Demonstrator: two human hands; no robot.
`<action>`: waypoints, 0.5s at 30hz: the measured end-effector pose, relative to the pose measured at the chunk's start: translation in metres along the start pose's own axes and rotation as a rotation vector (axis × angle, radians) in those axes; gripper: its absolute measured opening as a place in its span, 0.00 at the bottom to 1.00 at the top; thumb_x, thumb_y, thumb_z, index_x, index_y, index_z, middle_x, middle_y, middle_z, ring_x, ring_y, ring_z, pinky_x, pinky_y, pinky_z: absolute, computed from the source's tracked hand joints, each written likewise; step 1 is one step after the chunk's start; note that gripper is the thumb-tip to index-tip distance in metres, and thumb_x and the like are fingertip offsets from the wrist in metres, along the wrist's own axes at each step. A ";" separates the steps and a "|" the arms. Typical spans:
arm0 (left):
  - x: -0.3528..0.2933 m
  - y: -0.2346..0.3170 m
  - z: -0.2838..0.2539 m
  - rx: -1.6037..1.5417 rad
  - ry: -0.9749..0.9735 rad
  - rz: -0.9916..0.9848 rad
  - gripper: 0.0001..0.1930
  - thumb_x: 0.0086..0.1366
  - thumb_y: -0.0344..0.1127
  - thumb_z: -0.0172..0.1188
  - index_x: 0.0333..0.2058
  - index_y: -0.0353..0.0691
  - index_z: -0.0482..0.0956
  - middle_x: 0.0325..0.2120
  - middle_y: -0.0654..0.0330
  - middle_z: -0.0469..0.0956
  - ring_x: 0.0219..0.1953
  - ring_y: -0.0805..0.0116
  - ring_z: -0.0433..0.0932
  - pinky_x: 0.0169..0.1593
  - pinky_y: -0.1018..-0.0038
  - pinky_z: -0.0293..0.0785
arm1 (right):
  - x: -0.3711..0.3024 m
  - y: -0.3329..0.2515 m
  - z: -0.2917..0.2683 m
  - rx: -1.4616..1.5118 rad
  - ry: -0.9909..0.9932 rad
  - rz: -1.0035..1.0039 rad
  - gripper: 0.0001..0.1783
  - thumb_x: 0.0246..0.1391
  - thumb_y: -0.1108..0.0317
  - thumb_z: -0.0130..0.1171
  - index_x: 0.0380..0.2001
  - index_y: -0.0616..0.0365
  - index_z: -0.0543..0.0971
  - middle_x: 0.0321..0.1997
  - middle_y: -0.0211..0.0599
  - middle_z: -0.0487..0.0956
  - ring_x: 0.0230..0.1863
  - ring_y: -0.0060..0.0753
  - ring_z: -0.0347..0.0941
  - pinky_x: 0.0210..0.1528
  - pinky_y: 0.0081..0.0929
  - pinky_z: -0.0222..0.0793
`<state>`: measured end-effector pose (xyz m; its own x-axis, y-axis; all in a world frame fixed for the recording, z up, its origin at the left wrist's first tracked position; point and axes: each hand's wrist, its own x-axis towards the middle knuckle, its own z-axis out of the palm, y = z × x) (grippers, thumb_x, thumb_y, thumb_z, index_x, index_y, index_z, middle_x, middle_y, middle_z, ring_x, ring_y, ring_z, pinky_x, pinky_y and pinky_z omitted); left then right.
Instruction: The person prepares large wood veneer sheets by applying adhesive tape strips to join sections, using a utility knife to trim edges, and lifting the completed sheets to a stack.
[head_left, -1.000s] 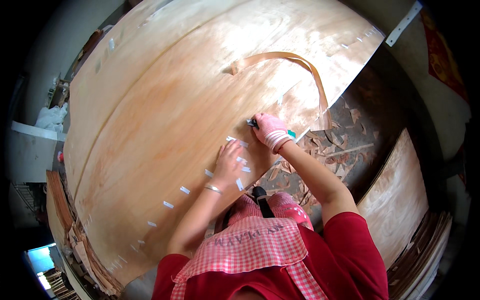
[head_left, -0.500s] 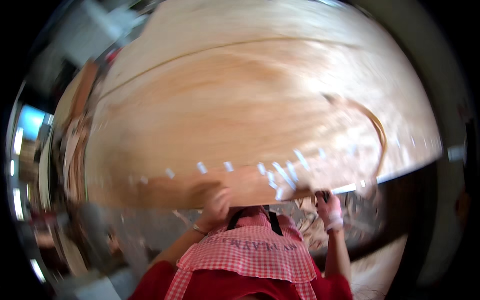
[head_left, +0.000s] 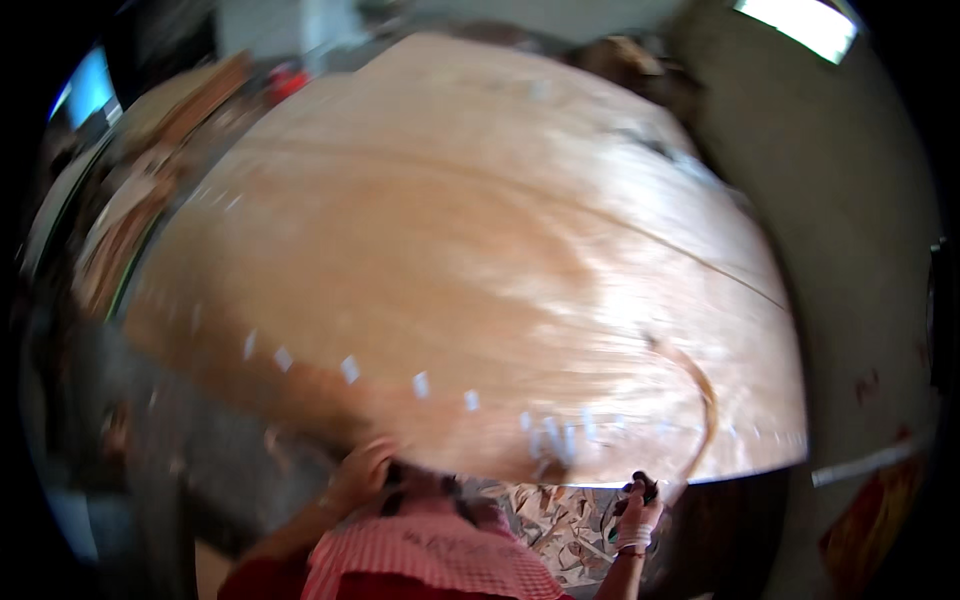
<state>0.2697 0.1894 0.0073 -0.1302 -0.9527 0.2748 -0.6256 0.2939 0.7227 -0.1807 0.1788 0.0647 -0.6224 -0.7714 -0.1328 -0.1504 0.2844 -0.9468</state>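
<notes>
A large, thin sheet of light brown wood veneer (head_left: 400, 250) spreads out before me, with short white tape pieces (head_left: 421, 384) in a row along its near side. At its near edge, left of my body, is my left hand (head_left: 368, 470); motion blur hides how its fingers are set. Just below the edge, farther right, my right hand (head_left: 637, 518) is closed around a small dark object (head_left: 646, 488) whose kind I cannot make out. White wrapping covers part of that hand. A narrow curved strip (head_left: 708, 405) lies on the sheet above it.
Wood scraps (head_left: 565, 530) litter the floor below the near edge. Stacked boards (head_left: 190, 110) stand at the far left, near a red object (head_left: 287, 83). A grey wall (head_left: 830, 220) rises on the right, and a bright window (head_left: 800, 25) shows at the top right.
The view has swung, bringing the sheet's far edge and the window into sight. In the picture, both hands appear lower and my left hand farther left. My right hand still holds the dark object.
</notes>
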 end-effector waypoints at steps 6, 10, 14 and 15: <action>0.004 -0.011 -0.003 0.059 0.158 0.156 0.11 0.56 0.26 0.49 0.39 0.33 0.74 0.41 0.47 0.73 0.45 0.49 0.72 0.50 0.63 0.67 | 0.050 -0.127 -0.142 0.313 0.475 -0.699 0.10 0.58 0.61 0.48 0.29 0.55 0.72 0.15 0.25 0.67 0.09 0.14 0.56 0.10 0.13 0.49; 0.005 0.012 0.015 0.082 0.276 0.218 0.10 0.58 0.25 0.51 0.39 0.33 0.74 0.39 0.48 0.74 0.44 0.53 0.73 0.47 0.66 0.70 | 0.053 -0.257 -0.234 0.409 0.710 -0.827 0.13 0.56 0.56 0.50 0.27 0.54 0.74 0.16 0.22 0.67 0.11 0.12 0.55 0.12 0.13 0.47; 0.028 0.086 0.057 -0.107 0.185 0.185 0.10 0.57 0.25 0.51 0.39 0.33 0.74 0.39 0.48 0.74 0.43 0.52 0.73 0.48 0.65 0.69 | 0.046 -0.362 -0.280 0.191 0.792 -0.919 0.26 0.53 0.46 0.51 0.46 0.54 0.73 0.17 0.23 0.71 0.11 0.12 0.56 0.09 0.14 0.47; 0.031 0.108 0.065 -0.156 0.151 0.171 0.11 0.57 0.25 0.51 0.39 0.33 0.74 0.40 0.48 0.74 0.43 0.52 0.73 0.48 0.65 0.69 | 0.050 -0.381 -0.292 0.163 0.786 -0.776 0.28 0.50 0.43 0.53 0.43 0.56 0.75 0.16 0.26 0.72 0.09 0.13 0.55 0.09 0.14 0.47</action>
<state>0.1486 0.1869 0.0524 -0.1004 -0.8693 0.4840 -0.4769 0.4690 0.7434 -0.3782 0.1983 0.5038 -0.7249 -0.1162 0.6790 -0.6428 -0.2402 -0.7274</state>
